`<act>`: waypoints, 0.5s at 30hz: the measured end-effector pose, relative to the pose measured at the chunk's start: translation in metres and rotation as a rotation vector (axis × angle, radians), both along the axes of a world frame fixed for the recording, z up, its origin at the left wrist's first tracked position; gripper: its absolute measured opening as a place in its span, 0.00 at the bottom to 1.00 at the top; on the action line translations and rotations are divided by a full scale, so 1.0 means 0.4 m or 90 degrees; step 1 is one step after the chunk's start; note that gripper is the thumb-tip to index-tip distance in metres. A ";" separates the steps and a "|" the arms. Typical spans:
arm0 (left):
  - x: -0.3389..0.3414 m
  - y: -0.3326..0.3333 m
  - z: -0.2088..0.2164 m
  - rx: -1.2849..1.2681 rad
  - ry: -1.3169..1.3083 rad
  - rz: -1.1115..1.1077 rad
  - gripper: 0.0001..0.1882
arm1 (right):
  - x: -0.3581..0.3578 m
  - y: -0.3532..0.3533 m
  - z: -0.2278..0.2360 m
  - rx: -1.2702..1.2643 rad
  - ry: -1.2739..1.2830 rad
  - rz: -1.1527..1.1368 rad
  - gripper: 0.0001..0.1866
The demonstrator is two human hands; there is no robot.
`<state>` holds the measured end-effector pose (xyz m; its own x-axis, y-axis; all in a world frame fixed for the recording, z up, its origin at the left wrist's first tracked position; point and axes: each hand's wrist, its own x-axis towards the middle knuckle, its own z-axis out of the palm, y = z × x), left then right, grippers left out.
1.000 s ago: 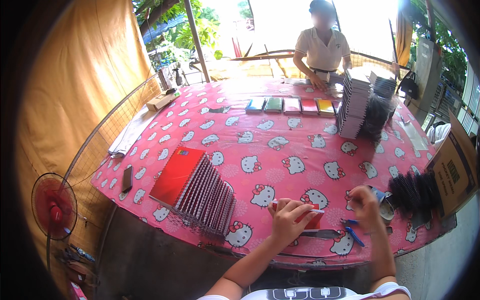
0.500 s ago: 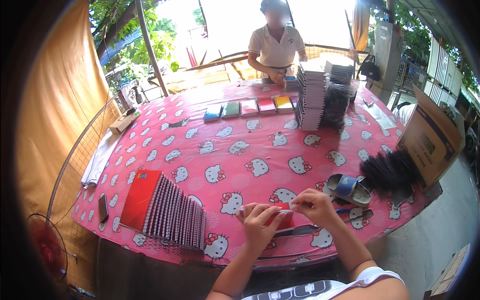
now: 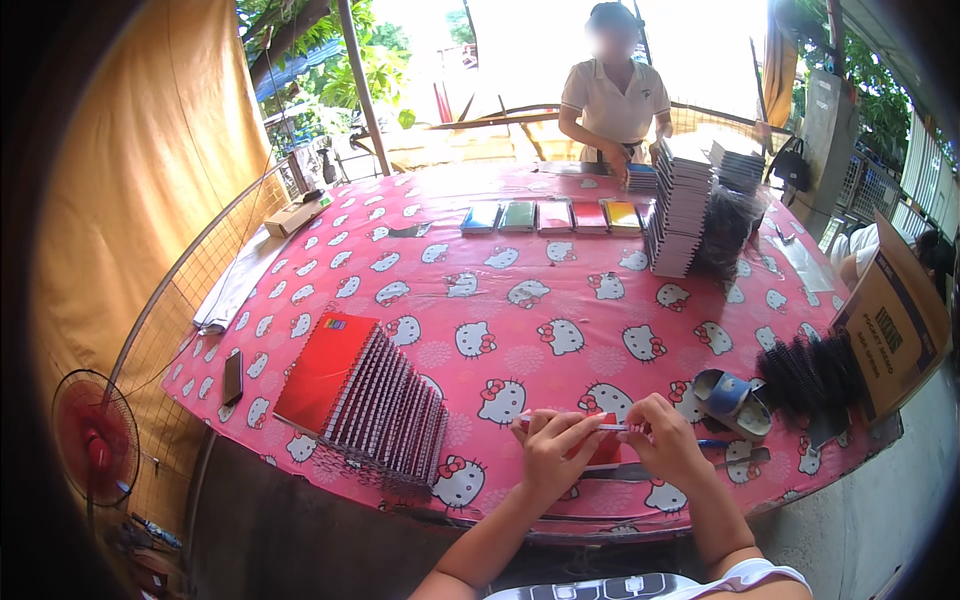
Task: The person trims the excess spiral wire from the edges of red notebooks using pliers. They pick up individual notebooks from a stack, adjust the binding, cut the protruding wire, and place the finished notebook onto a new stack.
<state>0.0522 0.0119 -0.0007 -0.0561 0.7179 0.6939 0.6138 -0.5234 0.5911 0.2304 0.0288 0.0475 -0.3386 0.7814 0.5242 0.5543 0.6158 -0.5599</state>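
Near the table's front edge, my left hand [image 3: 556, 450] is closed over a small red notebook [image 3: 604, 453], its fingers lying across the white upper edge. My right hand [image 3: 662, 438] pinches at the right end of that edge; whatever lies between its fingertips is too small to make out. Below the notebook a dark flat blade-like strip [image 3: 622, 472] rests on the cloth. To the left stands a tall stack of red spiral notebooks [image 3: 330, 372], wire bindings facing right.
Right of my hands lie a blue slipper [image 3: 728, 398], black spiral coils [image 3: 808, 376] and a cardboard box [image 3: 893, 335]. Several small coloured notebooks [image 3: 556, 217] line the far side beside tall notebook stacks [image 3: 680, 215]. A co-worker [image 3: 615, 105] stands behind. A fan [image 3: 95, 440] stands left.
The whole view has swung left, so everything sits further right in the picture. My hands keep their places on the red notebook, with the right fingers still at its edge.
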 end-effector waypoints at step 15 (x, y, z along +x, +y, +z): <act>0.002 -0.003 -0.020 0.018 -0.030 -0.035 0.14 | 0.016 -0.006 -0.019 -0.057 -0.094 0.034 0.18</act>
